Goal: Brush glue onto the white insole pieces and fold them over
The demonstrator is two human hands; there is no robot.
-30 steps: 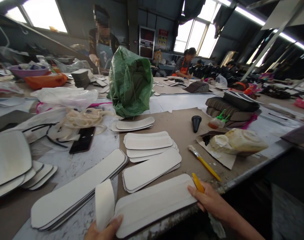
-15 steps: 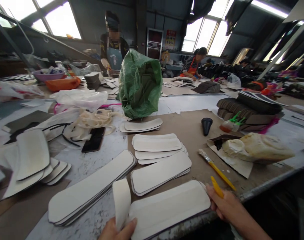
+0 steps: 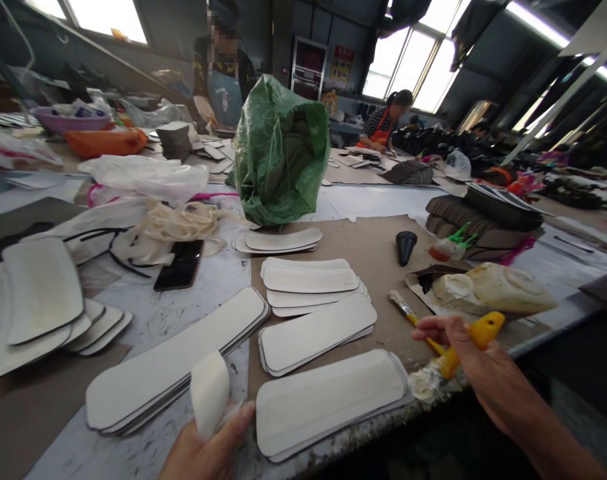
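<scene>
My left hand [image 3: 210, 437] is closed on a curled white strip [image 3: 209, 393], left of the nearest stack of white panels [image 3: 333, 403]. In my right hand [image 3: 476, 360] is a yellow-handled paintbrush [image 3: 450, 363]. Its bristles point left and down and are caked with a white paste, close to the right end of that stack, by the table edge. A second yellow-handled brush [image 3: 402, 303] lies just behind my right fingers, its handle partly hidden. More white panels with rounded corners [image 3: 318, 333] are stacked beyond. Longer ones [image 3: 178, 360] lie to the left.
A green plastic sack [image 3: 283, 153] stands mid-table. A black cone [image 3: 406, 247], a paste-smeared plastic container [image 3: 508, 290] and dark stacked pieces [image 3: 483, 220] are at the right. A phone [image 3: 179, 265] lies at left. Two people [image 3: 223, 87] work across the table.
My left hand has moved left with the curled strip, off the nearest stack. The right hand has lifted from the stack's end and turned, bringing the paintbrush bristles into view.
</scene>
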